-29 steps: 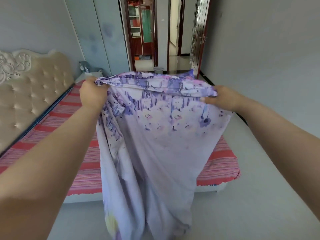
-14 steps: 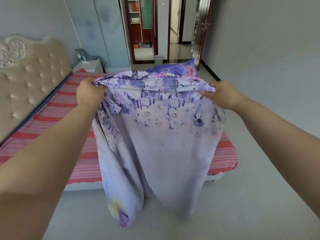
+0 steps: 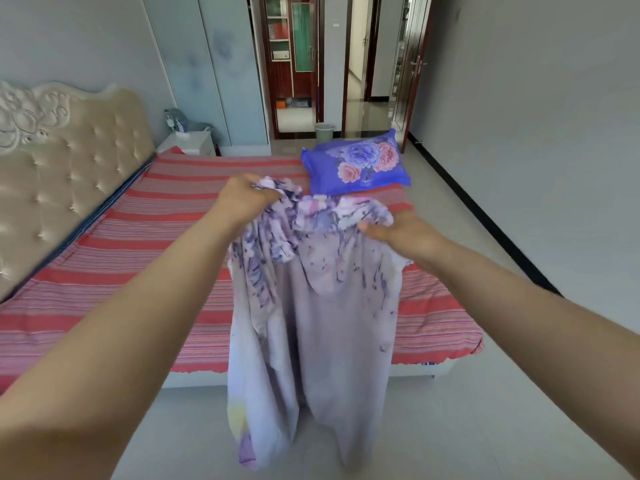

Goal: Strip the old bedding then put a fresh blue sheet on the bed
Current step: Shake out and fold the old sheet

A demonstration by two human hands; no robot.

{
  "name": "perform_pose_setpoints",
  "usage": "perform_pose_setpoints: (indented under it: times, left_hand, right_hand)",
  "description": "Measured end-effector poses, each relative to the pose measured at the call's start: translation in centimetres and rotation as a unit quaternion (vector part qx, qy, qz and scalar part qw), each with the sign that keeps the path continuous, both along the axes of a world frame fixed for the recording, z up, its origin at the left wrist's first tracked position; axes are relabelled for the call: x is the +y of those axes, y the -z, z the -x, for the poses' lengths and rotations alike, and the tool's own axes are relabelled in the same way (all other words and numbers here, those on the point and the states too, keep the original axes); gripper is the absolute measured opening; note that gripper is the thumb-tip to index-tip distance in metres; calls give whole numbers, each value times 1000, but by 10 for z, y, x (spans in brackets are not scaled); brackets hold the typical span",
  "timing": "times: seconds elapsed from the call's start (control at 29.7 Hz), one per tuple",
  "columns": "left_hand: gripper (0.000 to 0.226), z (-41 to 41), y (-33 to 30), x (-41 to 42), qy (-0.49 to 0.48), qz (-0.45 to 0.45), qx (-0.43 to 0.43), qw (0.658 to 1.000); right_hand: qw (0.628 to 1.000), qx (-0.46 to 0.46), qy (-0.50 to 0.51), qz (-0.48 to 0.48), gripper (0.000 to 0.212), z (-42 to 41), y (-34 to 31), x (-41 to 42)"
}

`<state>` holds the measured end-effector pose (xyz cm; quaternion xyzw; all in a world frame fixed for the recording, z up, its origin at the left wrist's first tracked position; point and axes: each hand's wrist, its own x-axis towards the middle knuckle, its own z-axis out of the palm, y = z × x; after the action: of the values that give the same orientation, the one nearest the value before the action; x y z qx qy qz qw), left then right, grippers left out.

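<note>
Your left hand (image 3: 244, 199) and right hand (image 3: 394, 232) each clutch the top edge of the old floral sheet (image 3: 311, 306), which hangs before the bed's (image 3: 104, 258) foot edge. You appear mid-strip: next, bundle it aside, clear the pillow (image 3: 356, 164) at the far corner, then fetch the blue sheet, not in view.

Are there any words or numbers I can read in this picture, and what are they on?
None can be read.
The bottles on the white nightstand: any labels are too small and blurred.
The things on the shelves through the doorway: too far off and blurred.
The lilac flowered sheet, held by the left hand and right hand, and the blue pillow: only flower patterns, no writing.
</note>
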<state>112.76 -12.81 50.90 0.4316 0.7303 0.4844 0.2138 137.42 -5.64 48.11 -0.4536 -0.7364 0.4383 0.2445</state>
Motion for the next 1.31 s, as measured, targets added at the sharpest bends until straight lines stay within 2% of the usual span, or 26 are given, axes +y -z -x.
perform_pose_setpoints:
  times: [0.03, 0.13, 0.17, 0.2, 0.3, 0.34, 0.4, 0.47, 0.51, 0.61, 0.67, 0.74, 0.88, 0.94, 1.04, 1.18, 1.31]
  left_hand:
    - [8, -12, -4, -1, 49, -2, -2, 999]
    - [8, -45, -14, -4, 192, 5, -6, 981]
    - [11, -53, -14, -4, 221, 10, -1, 975]
    - [20, -58, -15, -5, 235, 13, 7, 972]
    - [46, -60, -13, -9, 246, 12, 2, 969]
    - [60, -60, -13, -14, 249, 14, 5, 968]
    - [85, -58, -11, -21, 252, 19, 13, 968]
    - [98, -59, -9, -28, 234, 17, -7, 972]
    - [95, -62, -13, -33, 219, 18, -17, 976]
    - [68, -67, -13, -41, 187, 8, -67, 980]
    - [65, -61, -10, -45, 189, -6, -87, 978]
    - [67, -56, -9, -48, 179, -16, -89, 980]
    - [67, -51, -8, -50, 201, 3, -82, 976]
    - [66, -51, -15, -50, 207, 9, -86, 975]
    - [65, -43, -32, -42, 213, 19, -45, 976]
    - [68, -30, -46, -23, 207, 1, 34, 978]
    - [55, -17, -53, 11, 183, -76, 60, 978]
  right_hand:
    - [999, 4, -53, 1, 27, 9, 0, -11]
    - [981, -47, -183, -48, 107, 42, 8, -25]
    - [975, -59, -211, -49, 115, 51, 7, -30]
    - [974, -47, -217, -45, 110, 58, 9, -32]
    - [981, 48, -186, -9, 49, 61, 8, -34]
    - [980, 60, -188, -5, 39, 61, 9, -35]
    - [977, 57, -207, 1, 36, 62, 4, -42]
    - [968, 60, -241, 29, 33, 66, 0, -46]
    - [966, 56, -249, 30, 30, 67, -5, -50]
    - [974, 63, -220, 11, 8, 69, -3, -47]
    - [978, 73, -195, 2, 15, 73, -1, -45]
    - [979, 70, -191, 8, 6, 77, 0, -43]
    - [964, 56, -259, 22, 21, 85, -9, -45]
    - [967, 66, -247, 3, 23, 93, -10, -44]
    - [971, 79, -224, -24, 30, 108, -15, -30]
    - [962, 85, -250, -67, 30, 123, -28, -15]
    - [965, 93, -171, -175, 19, 138, -43, 22]
